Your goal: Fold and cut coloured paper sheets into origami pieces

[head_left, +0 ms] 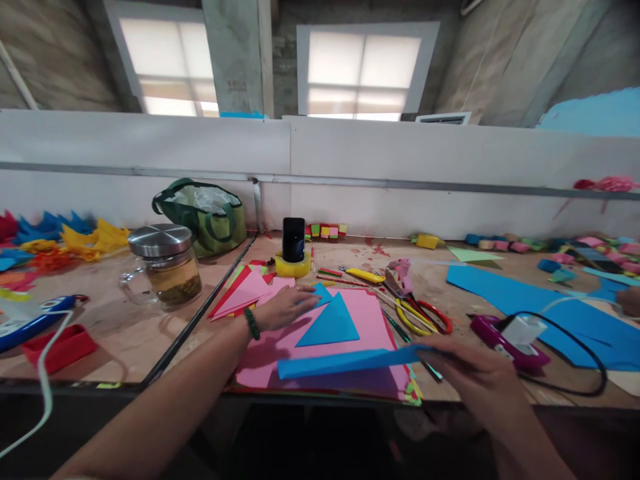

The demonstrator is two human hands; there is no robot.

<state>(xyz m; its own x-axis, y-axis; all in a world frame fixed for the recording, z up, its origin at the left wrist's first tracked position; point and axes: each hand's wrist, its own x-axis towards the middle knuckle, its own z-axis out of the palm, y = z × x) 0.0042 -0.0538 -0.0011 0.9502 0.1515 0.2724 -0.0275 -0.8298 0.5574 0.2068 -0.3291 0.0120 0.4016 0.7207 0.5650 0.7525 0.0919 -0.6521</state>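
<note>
While pinching the blue paper strip [350,361] at its right end, right hand [473,377] fingers clamped on it, best hold it level and taut, left hand [285,307] pressing flat on the pink sheet [373,313], fingers stretched out, empty, tips by the blue triangle [330,325]. Looks long, narrow, slightly bowed, held low over the pink sheet near the desk [125,333] front edge.

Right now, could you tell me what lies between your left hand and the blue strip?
In the head view, a blue paper triangle lies on the pink sheet between left hand and blue strip.
</note>
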